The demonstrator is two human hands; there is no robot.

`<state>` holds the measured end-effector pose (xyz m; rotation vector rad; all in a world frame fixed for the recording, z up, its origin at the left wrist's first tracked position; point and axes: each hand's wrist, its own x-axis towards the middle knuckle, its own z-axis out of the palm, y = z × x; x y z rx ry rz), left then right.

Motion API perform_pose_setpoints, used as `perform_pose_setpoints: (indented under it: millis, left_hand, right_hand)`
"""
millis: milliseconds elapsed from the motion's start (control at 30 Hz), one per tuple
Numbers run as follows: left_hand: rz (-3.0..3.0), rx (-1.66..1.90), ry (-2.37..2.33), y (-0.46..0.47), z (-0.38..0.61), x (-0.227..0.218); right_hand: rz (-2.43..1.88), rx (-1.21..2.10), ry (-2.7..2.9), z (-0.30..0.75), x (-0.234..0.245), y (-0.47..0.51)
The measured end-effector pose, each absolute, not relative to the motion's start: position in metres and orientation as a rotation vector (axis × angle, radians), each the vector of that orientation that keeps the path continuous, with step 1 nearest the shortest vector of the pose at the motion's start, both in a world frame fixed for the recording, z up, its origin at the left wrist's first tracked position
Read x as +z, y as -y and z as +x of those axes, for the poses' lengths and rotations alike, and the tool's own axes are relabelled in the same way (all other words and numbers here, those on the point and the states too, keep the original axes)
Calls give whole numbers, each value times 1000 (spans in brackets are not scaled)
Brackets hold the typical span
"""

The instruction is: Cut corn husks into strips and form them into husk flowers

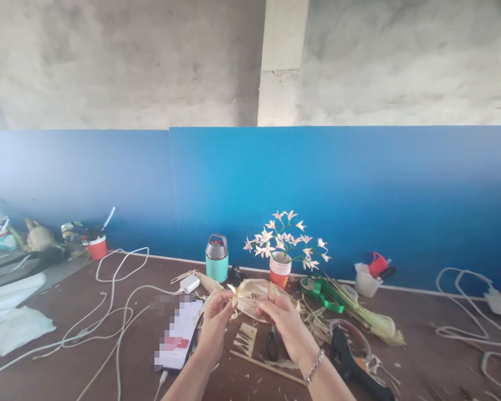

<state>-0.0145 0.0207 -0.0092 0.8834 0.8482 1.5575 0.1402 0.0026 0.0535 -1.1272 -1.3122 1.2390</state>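
My left hand (215, 318) and my right hand (284, 318) are raised over the brown table (87, 362), both pinched on a pale dried husk piece (250, 296) stretched between them. A small husk flower shape (234, 291) sticks up at my left fingertips. Cut husk strips (246, 337) and black-handled scissors (272, 341) lie on the table right under my hands. A silver bracelet is on my right wrist.
A phone (179, 334) on a white cable lies left of my hands. Behind stand a teal flask (216, 258), a red paper cup of husk flowers (280, 267), green tape (317, 289), a black glue gun (350, 362) and a white cup (366, 283). Cables loop at both sides.
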Motion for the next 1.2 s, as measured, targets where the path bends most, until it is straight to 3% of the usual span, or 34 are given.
perform_pose_setpoints:
  millis: [300, 633, 867, 1200]
  left_hand:
    - [824, 1428, -653, -14, -6, 5]
    - [788, 1347, -554, -16, -5, -1]
    - [785, 1190, -444, -11, -5, 5]
    - [859, 1136, -433, -9, -5, 0]
  right_hand:
    - [-1062, 1216, 1117, 151, 49, -10]
    - [-1099, 1070, 1291, 140, 50, -8]
    - [-910, 1449, 1238, 132, 53, -1]
    - [-729, 1629, 1205, 134, 57, 4]
